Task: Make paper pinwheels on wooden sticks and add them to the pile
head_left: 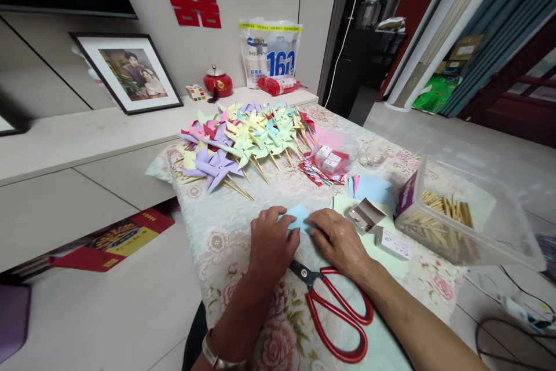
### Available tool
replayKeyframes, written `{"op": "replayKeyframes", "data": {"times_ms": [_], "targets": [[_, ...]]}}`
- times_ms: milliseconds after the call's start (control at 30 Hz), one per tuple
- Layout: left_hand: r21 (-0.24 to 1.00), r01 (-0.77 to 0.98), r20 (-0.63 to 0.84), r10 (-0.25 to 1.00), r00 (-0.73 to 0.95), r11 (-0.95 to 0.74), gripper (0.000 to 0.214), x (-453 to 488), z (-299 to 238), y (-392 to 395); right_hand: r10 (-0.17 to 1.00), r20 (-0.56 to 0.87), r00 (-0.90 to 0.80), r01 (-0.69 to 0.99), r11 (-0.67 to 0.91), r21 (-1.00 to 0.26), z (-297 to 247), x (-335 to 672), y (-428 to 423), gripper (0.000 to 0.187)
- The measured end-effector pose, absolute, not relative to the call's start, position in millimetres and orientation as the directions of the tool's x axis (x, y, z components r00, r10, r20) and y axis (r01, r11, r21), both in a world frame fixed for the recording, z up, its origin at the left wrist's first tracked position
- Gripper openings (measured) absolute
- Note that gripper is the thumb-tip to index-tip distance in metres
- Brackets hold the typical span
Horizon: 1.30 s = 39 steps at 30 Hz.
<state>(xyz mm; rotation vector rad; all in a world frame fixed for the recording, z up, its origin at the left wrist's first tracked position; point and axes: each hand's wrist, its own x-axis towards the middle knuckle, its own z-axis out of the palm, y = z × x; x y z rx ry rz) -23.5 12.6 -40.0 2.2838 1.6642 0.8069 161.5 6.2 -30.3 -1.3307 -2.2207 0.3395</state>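
A small piece of light blue paper (297, 216) is pinched between my two hands just above the flowered tablecloth. My left hand (273, 241) has its thumb and fingers closed on the paper's left side. On its right edge are the closed fingertips of my right hand (336, 238). Scissors (332, 307) with red handles lie right below the hands, their blade tips hidden under my left hand. Beyond the paper, many finished paper pinwheels (254, 133) in purple, yellow, green and pink are piled on sticks.
To the right, a clear plastic bin (464, 220) holds wooden sticks. Small white boxes (393, 243) rest on green paper sheets (347, 204), near a plastic tub (334, 151) and paper strips (321, 173). A white cabinet (65, 128) stands behind the table.
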Motion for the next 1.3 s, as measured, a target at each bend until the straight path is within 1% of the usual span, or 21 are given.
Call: {"op": "replayKeyframes", "data": {"times_ms": [100,233,333,433,533,600,667,733,800,900,1000,1067,1133,1167,1200,1233,1300], "targets": [[0.502,0.814,0.281,0.945,0.165,-0.291,0.018,-24,-40,15,0.894,0.288,-0.343,0.746,0.446,-0.495,-32,159,10,0.019],[0.52,0.822,0.254,0.961,0.113,-0.234,0.027,-24,-40,18,0.921,0.252,-0.299,0.773,0.388,-0.502,-33,156,12,0.034],[0.529,0.827,0.232,0.97,0.074,-0.189,0.033,-24,-39,18,0.93,0.229,-0.287,0.769,0.366,-0.524,-32,156,14,0.039],[0.582,0.802,0.196,0.98,0.025,-0.137,0.035,-25,-36,17,0.93,0.233,-0.284,0.76,0.367,-0.536,-34,157,14,0.042],[0.649,0.754,0.156,0.988,-0.004,-0.099,0.03,-26,-32,17,0.931,0.249,-0.266,0.74,0.363,-0.566,-36,158,14,0.045],[0.697,0.709,0.148,0.989,0.005,-0.108,0.023,-27,-30,16,0.932,0.262,-0.249,0.704,0.361,-0.612,-35,158,14,0.048],[0.747,0.647,0.174,0.984,0.034,-0.155,0.019,-28,-29,16,0.931,0.281,-0.232,0.646,0.364,-0.671,-34,159,14,0.053],[0.779,0.586,0.232,0.971,0.06,-0.223,0.019,-29,-28,15,0.931,0.299,-0.211,0.596,0.365,-0.715,-31,159,14,0.058],[0.78,0.555,0.301,0.951,0.074,-0.29,0.019,-28,-27,14,0.932,0.306,-0.193,0.574,0.36,-0.736,-30,159,14,0.06],[0.739,0.551,0.4,0.911,0.102,-0.387,0.019,-28,-24,13,0.933,0.312,-0.181,0.565,0.358,-0.743,-29,160,14,0.055],[0.721,0.522,0.473,0.874,0.113,-0.457,0.022,-28,-25,12,0.927,0.338,-0.165,0.546,0.371,-0.751,-30,161,14,0.038],[0.76,0.463,0.488,0.871,0.058,-0.456,0.035,-29,-28,12,0.922,0.362,-0.133,0.51,0.377,-0.773,-29,160,14,0.028],[0.832,0.381,0.451,0.892,-0.037,-0.404,0.057,-30,-32,13,0.924,0.374,-0.078,0.449,0.368,-0.814,-28,159,14,0.026],[0.863,0.343,0.419,0.905,-0.073,-0.372,0.064,-31,-34,14,0.928,0.37,-0.047,0.412,0.355,-0.839,-28,159,14,0.026],[0.883,0.318,0.391,0.916,-0.086,-0.346,0.064,-31,-36,14,0.934,0.357,-0.019,0.372,0.338,-0.864,-27,159,14,0.027],[0.89,0.306,0.377,0.923,-0.077,-0.338,0.057,-31,-37,14,0.941,0.34,0.003,0.334,0.319,-0.887,-27,159,14,0.028],[0.876,0.312,0.39,0.921,-0.012,-0.367,0.033,-30,-36,15,0.95,0.311,0.029,0.277,0.291,-0.916,-26,158,14,0.029]]}}
